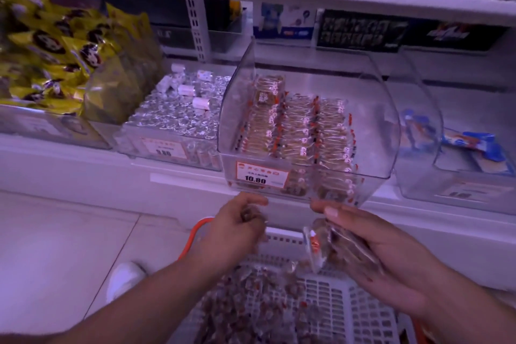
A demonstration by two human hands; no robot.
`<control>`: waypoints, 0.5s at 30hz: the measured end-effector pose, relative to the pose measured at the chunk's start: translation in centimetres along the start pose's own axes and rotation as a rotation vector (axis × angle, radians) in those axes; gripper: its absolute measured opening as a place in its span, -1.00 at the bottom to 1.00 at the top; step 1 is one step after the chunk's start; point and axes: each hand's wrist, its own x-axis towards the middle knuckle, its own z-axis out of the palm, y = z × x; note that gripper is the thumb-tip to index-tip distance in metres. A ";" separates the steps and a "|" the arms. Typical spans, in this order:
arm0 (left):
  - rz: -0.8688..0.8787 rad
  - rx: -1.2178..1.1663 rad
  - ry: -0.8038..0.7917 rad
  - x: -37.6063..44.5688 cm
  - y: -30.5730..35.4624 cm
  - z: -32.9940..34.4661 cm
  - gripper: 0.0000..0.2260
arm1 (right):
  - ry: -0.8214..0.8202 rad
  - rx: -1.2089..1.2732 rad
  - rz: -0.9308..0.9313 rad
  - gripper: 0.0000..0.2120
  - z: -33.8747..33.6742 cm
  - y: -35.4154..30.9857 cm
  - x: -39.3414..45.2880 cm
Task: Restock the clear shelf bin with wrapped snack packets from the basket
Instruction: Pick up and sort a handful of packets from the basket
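The clear shelf bin (382, 126) stands on the shelf at centre, its lid tipped up, with rows of wrapped snack packets (296, 131) inside and a price tag reading 10.80 on its front. Below it sits the white slatted basket (329, 296), holding several loose packets (251, 296). My left hand (237, 227) hovers just under the bin's front and pinches a small packet in curled fingers. My right hand (371, 243) grips a stack of packets (339, 246) over the basket, thumb on top.
A bin of clear-wrapped candies (178, 117) stands to the left, with yellow snack bags (55, 50) beyond it. Another clear bin with blue packets (472, 145) is at the right. My white shoe (125, 279) rests on the tiled floor. An orange basket handle (195, 232) curves behind my left hand.
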 end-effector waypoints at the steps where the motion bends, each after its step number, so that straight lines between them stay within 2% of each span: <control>1: -0.030 -0.012 -0.077 -0.1 0.0 0.3 -0.72 | -0.016 0.001 0.014 -0.62 0.0 0.0 0.2; 4: -0.121 -0.129 -0.230 -0.3 0.2 1.8 -0.81 | 0.001 -0.008 0.026 -0.73 0.2 0.7 1.5; 5: -0.148 -0.209 -0.278 -0.5 0.0 2.1 -0.80 | 0.039 -0.024 0.022 -0.70 0.3 1.0 1.9; 8: -0.182 -0.333 -0.369 -0.9 0.0 2.0 -0.57 | 0.151 -0.030 -0.016 -0.58 0.2 1.7 2.9; 12: -0.211 -0.447 -0.470 -1.2 0.4 1.6 -0.66 | 0.251 -0.009 -0.078 -0.58 0.3 2.2 3.4; 15: -0.260 -0.462 -0.485 -1.2 0.0 1.9 -0.59 | 0.346 0.002 -0.124 -0.74 0.5 2.5 3.7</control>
